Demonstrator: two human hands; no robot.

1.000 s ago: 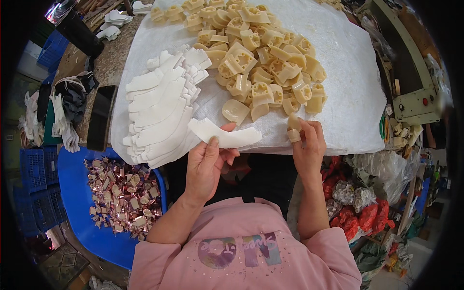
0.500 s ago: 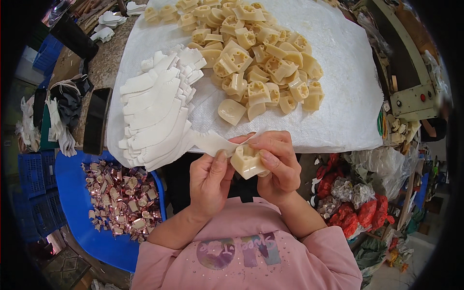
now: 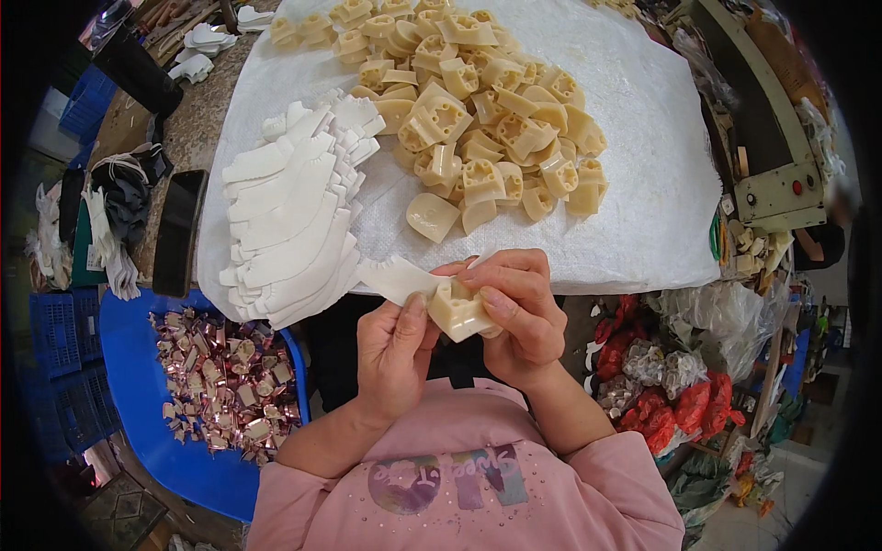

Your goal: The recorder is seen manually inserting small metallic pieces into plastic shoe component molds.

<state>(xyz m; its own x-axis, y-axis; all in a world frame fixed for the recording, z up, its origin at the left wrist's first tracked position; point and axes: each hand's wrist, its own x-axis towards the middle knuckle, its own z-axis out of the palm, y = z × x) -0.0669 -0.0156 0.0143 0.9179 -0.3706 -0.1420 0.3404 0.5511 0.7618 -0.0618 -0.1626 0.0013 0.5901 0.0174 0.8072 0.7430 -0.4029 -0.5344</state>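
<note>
In front of my chest, at the table's near edge, both hands meet around a cream plastic shoe heel [image 3: 462,315] with a hollowed top. A thin white cover piece [image 3: 397,279] runs behind the heel, its free end sticking out leftward. My left hand [image 3: 393,354] is closed, its thumb pressing the white piece at the heel's left side. Gripping the heel from the right, my right hand [image 3: 525,317] is closed too, fingers behind and thumb at the front. A small white tip shows above the right fingers. The fingertips behind the heel are hidden.
A fanned stack of white cover pieces [image 3: 292,207] and a heap of cream heels [image 3: 496,119] lie on a white woven sheet [image 3: 643,174]. A phone [image 3: 179,231] rests at left. Below it, a blue tub [image 3: 175,464] holds shiny pinkish pieces. Red bags [image 3: 695,404] sit at lower right.
The view has shifted slightly, so everything appears a little further left. My hands keep the same hold on the heel and white piece, with the right thumb moved slightly.
</note>
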